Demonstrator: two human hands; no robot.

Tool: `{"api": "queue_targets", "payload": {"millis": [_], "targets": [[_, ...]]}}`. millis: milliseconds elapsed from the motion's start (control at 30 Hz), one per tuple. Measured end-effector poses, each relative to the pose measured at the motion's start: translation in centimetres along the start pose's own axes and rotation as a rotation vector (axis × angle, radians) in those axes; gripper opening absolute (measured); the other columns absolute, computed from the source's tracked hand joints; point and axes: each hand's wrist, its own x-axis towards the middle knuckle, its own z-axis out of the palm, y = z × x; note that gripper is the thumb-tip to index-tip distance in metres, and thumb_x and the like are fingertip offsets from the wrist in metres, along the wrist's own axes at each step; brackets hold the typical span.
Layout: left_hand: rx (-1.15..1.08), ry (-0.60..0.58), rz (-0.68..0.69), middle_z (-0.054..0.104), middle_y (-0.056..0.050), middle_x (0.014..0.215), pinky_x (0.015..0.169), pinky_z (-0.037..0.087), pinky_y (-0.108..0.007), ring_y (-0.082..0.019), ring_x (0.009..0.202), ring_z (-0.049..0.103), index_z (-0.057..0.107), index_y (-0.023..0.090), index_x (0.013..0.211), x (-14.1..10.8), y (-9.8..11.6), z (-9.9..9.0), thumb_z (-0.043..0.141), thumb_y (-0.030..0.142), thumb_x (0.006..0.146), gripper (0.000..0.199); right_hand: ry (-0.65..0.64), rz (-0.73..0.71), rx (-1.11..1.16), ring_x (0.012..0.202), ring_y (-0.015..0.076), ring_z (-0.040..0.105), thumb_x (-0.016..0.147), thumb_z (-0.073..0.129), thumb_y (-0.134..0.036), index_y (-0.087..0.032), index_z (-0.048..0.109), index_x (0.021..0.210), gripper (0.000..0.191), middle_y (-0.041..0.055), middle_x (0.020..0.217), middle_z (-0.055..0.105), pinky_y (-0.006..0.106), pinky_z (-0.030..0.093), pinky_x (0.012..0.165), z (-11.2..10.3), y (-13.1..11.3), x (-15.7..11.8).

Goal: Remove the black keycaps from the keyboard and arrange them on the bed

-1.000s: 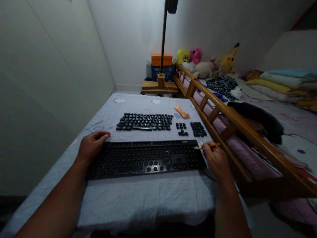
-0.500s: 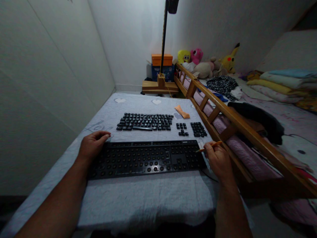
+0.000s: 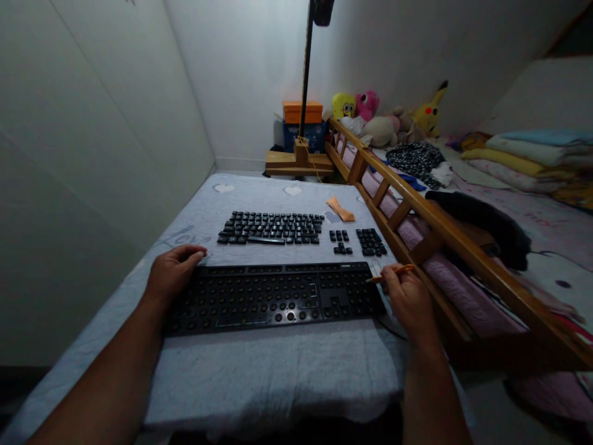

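A black keyboard (image 3: 278, 296) lies flat on the cloth with its keycaps off, showing rows of round key domes. My left hand (image 3: 173, 269) rests over its far left corner, fingers curled and thumb pressed to them; anything between them is hidden. At the right end, my right hand (image 3: 407, 296) grips a thin orange stick, which looks like a small brush (image 3: 377, 280), its tip over the number-pad area. Beyond the keyboard, loose black keycaps (image 3: 273, 227) sit in layout order, with smaller groups of arrow-block keycaps (image 3: 340, 241) and number-pad keycaps (image 3: 370, 242) to the right.
An orange strip (image 3: 341, 209) lies near the far right of the cloth-covered surface (image 3: 278, 364). A wooden bed rail (image 3: 417, 207) runs close along the right. Behind stand a wooden stand (image 3: 300, 162) and an orange box (image 3: 302, 112). The keyboard's cable (image 3: 391, 330) trails by my right wrist.
The brush-like stick's tip has shifted very slightly left over the number-pad area. Both hands otherwise stay in place, and the keyboard and keycaps have not moved.
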Motion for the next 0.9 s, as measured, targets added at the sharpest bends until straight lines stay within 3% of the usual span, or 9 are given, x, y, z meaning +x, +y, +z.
{"api": "queue_targets", "payload": {"millis": [733,900], "targets": [[0.030,0.011,0.013,0.075,-0.007,0.096,0.094,0.048,-0.036,-0.027,0.097,0.067,0.073,0.017,0.089,-0.32,0.36,-0.11,0.061,0.047,0.065,0.040,0.013,-0.031,0.022,0.067,0.0219,0.061,0.092,0.039,-0.049,-0.020,0.061,0.080,0.039,0.0057,0.070,0.064,0.032,0.044,0.069,0.54,-0.38,0.13],[0.041,0.007,0.028,0.075,-0.007,0.097,0.094,0.048,-0.036,-0.026,0.096,0.067,0.073,0.017,0.090,-0.30,0.23,-0.11,0.061,0.047,0.067,0.040,-0.058,-0.020,-0.021,0.067,0.0231,0.062,0.090,0.039,-0.051,-0.019,0.063,0.076,0.042,0.0071,0.068,0.066,0.032,0.043,0.067,0.08,-0.36,0.18]]}}
